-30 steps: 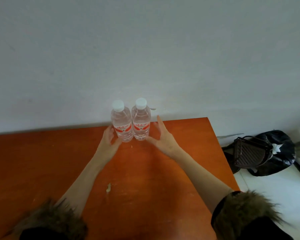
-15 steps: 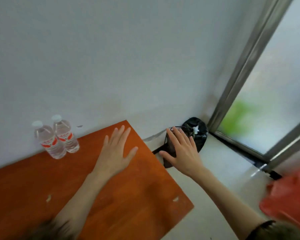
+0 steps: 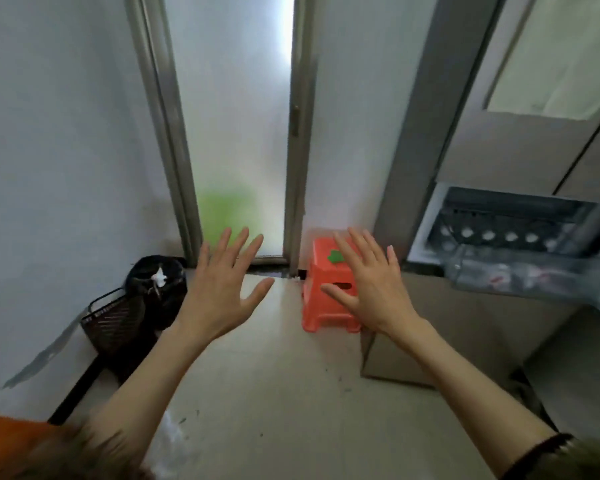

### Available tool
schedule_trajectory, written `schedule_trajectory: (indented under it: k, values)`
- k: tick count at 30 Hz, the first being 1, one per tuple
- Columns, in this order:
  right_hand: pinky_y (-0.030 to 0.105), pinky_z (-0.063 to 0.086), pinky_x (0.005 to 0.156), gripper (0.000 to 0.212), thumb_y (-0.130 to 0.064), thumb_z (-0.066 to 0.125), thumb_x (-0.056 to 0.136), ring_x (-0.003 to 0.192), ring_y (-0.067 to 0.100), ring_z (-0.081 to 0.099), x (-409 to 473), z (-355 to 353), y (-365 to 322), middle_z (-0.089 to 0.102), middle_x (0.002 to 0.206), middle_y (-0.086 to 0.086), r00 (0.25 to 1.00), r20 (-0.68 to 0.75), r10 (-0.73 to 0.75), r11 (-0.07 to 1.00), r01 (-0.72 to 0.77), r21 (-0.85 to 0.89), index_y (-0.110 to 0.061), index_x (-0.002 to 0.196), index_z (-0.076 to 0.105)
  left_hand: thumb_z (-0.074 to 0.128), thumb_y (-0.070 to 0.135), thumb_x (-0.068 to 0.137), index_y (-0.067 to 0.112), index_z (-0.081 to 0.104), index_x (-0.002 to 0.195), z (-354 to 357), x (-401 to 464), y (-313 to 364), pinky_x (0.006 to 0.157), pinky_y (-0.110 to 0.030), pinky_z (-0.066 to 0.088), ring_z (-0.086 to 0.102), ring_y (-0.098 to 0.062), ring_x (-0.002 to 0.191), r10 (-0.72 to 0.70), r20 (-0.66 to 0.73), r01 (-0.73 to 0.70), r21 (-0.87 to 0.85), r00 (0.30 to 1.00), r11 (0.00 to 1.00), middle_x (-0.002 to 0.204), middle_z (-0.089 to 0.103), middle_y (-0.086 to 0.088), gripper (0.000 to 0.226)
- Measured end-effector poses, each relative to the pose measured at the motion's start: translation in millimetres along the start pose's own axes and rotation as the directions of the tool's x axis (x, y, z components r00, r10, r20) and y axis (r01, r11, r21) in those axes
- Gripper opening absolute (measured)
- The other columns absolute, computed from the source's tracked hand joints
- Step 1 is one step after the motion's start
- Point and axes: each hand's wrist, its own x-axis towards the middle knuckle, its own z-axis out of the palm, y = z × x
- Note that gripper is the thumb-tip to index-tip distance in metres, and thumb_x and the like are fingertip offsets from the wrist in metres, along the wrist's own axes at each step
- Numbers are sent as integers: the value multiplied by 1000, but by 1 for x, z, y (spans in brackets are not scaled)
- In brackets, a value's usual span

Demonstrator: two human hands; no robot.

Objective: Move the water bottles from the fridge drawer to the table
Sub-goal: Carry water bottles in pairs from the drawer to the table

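My left hand (image 3: pixel 224 289) and my right hand (image 3: pixel 369 289) are both held out in front of me over the floor, fingers spread, holding nothing. At the right the fridge (image 3: pixel 534 133) stands with its drawer (image 3: pixel 520 271) pulled out; several water bottles (image 3: pixel 489 235) lie inside, white caps showing in a row. A corner of the orange table (image 3: pixel 4 434) shows at the bottom left. The two bottles set on the table are out of view.
A red plastic stool (image 3: pixel 326 306) stands on the floor ahead, next to the frosted glass door (image 3: pixel 236 133). A black bag and dark basket (image 3: pixel 118 320) sit against the left wall. A cardboard box (image 3: pixel 430 327) lies below the drawer.
My view has swung right from the table and its two bottles to the door and the fridge. Both hands left the bottles and stay spread and empty.
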Motion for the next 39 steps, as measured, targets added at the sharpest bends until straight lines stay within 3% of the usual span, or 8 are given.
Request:
schedule_trajectory:
  k: [3,7,12,18,26,29,33,39]
  values:
    - [52,1,116,83,-66,40,83,146,19,-3,-18,-14,71,-2,159,-1,991,-8,134,990,-134,-34,-36,145,-6,20,64,83,24,22,146,39,46,58,116,-48,6,2,-19,144,122,13,-121,-66,992,990,155,15,0,74]
    - [53,2,114,88,-76,18,73,146,20,-1,-27,-18,154,1,159,1,965,-50,257,961,-261,-95,-33,148,2,26,61,85,21,28,144,96,102,123,114,-52,14,11,-24,143,252,37,-245,-122,967,962,153,25,-5,71]
    - [50,-3,115,81,-66,36,84,145,18,-8,-16,-11,257,-6,158,-1,933,-24,359,919,-358,-167,-35,146,-5,24,61,84,27,19,146,176,181,189,116,-47,4,5,-23,145,335,75,-322,-149,939,935,155,17,-1,71]
    - [50,-3,115,78,-65,32,86,146,19,-7,10,-14,368,-6,158,-1,888,34,459,866,-439,-239,-34,146,-7,9,66,82,34,2,146,248,273,265,115,-40,-9,-17,-16,142,409,145,-381,-187,901,906,156,-4,5,72]
    - [50,-1,115,76,-67,28,86,146,20,-4,15,-1,501,0,159,1,845,77,530,835,-503,-224,-33,148,0,14,62,87,33,-2,146,320,359,344,115,-38,-12,-19,-17,142,538,285,-501,-199,793,843,156,-8,4,67]
    - [49,-2,115,79,-72,11,80,146,20,-2,21,6,553,3,159,0,845,108,524,841,-494,-220,-33,148,2,12,66,85,32,2,146,347,387,369,115,-39,-11,-17,-18,142,557,305,-507,-233,772,830,157,-3,3,71]
    - [49,3,116,60,-53,29,95,146,17,2,36,15,625,8,158,-4,836,210,507,861,-482,-160,-34,148,10,7,66,79,31,9,147,386,425,402,118,-40,-2,-8,-20,145,525,368,-451,-271,767,850,157,3,3,76]
    - [42,22,114,52,-41,41,96,141,22,23,71,24,720,27,153,3,836,384,391,910,-414,-25,-27,145,28,41,46,93,32,16,146,432,462,437,117,-41,18,10,-21,144,421,489,-325,-273,764,906,156,14,0,60]
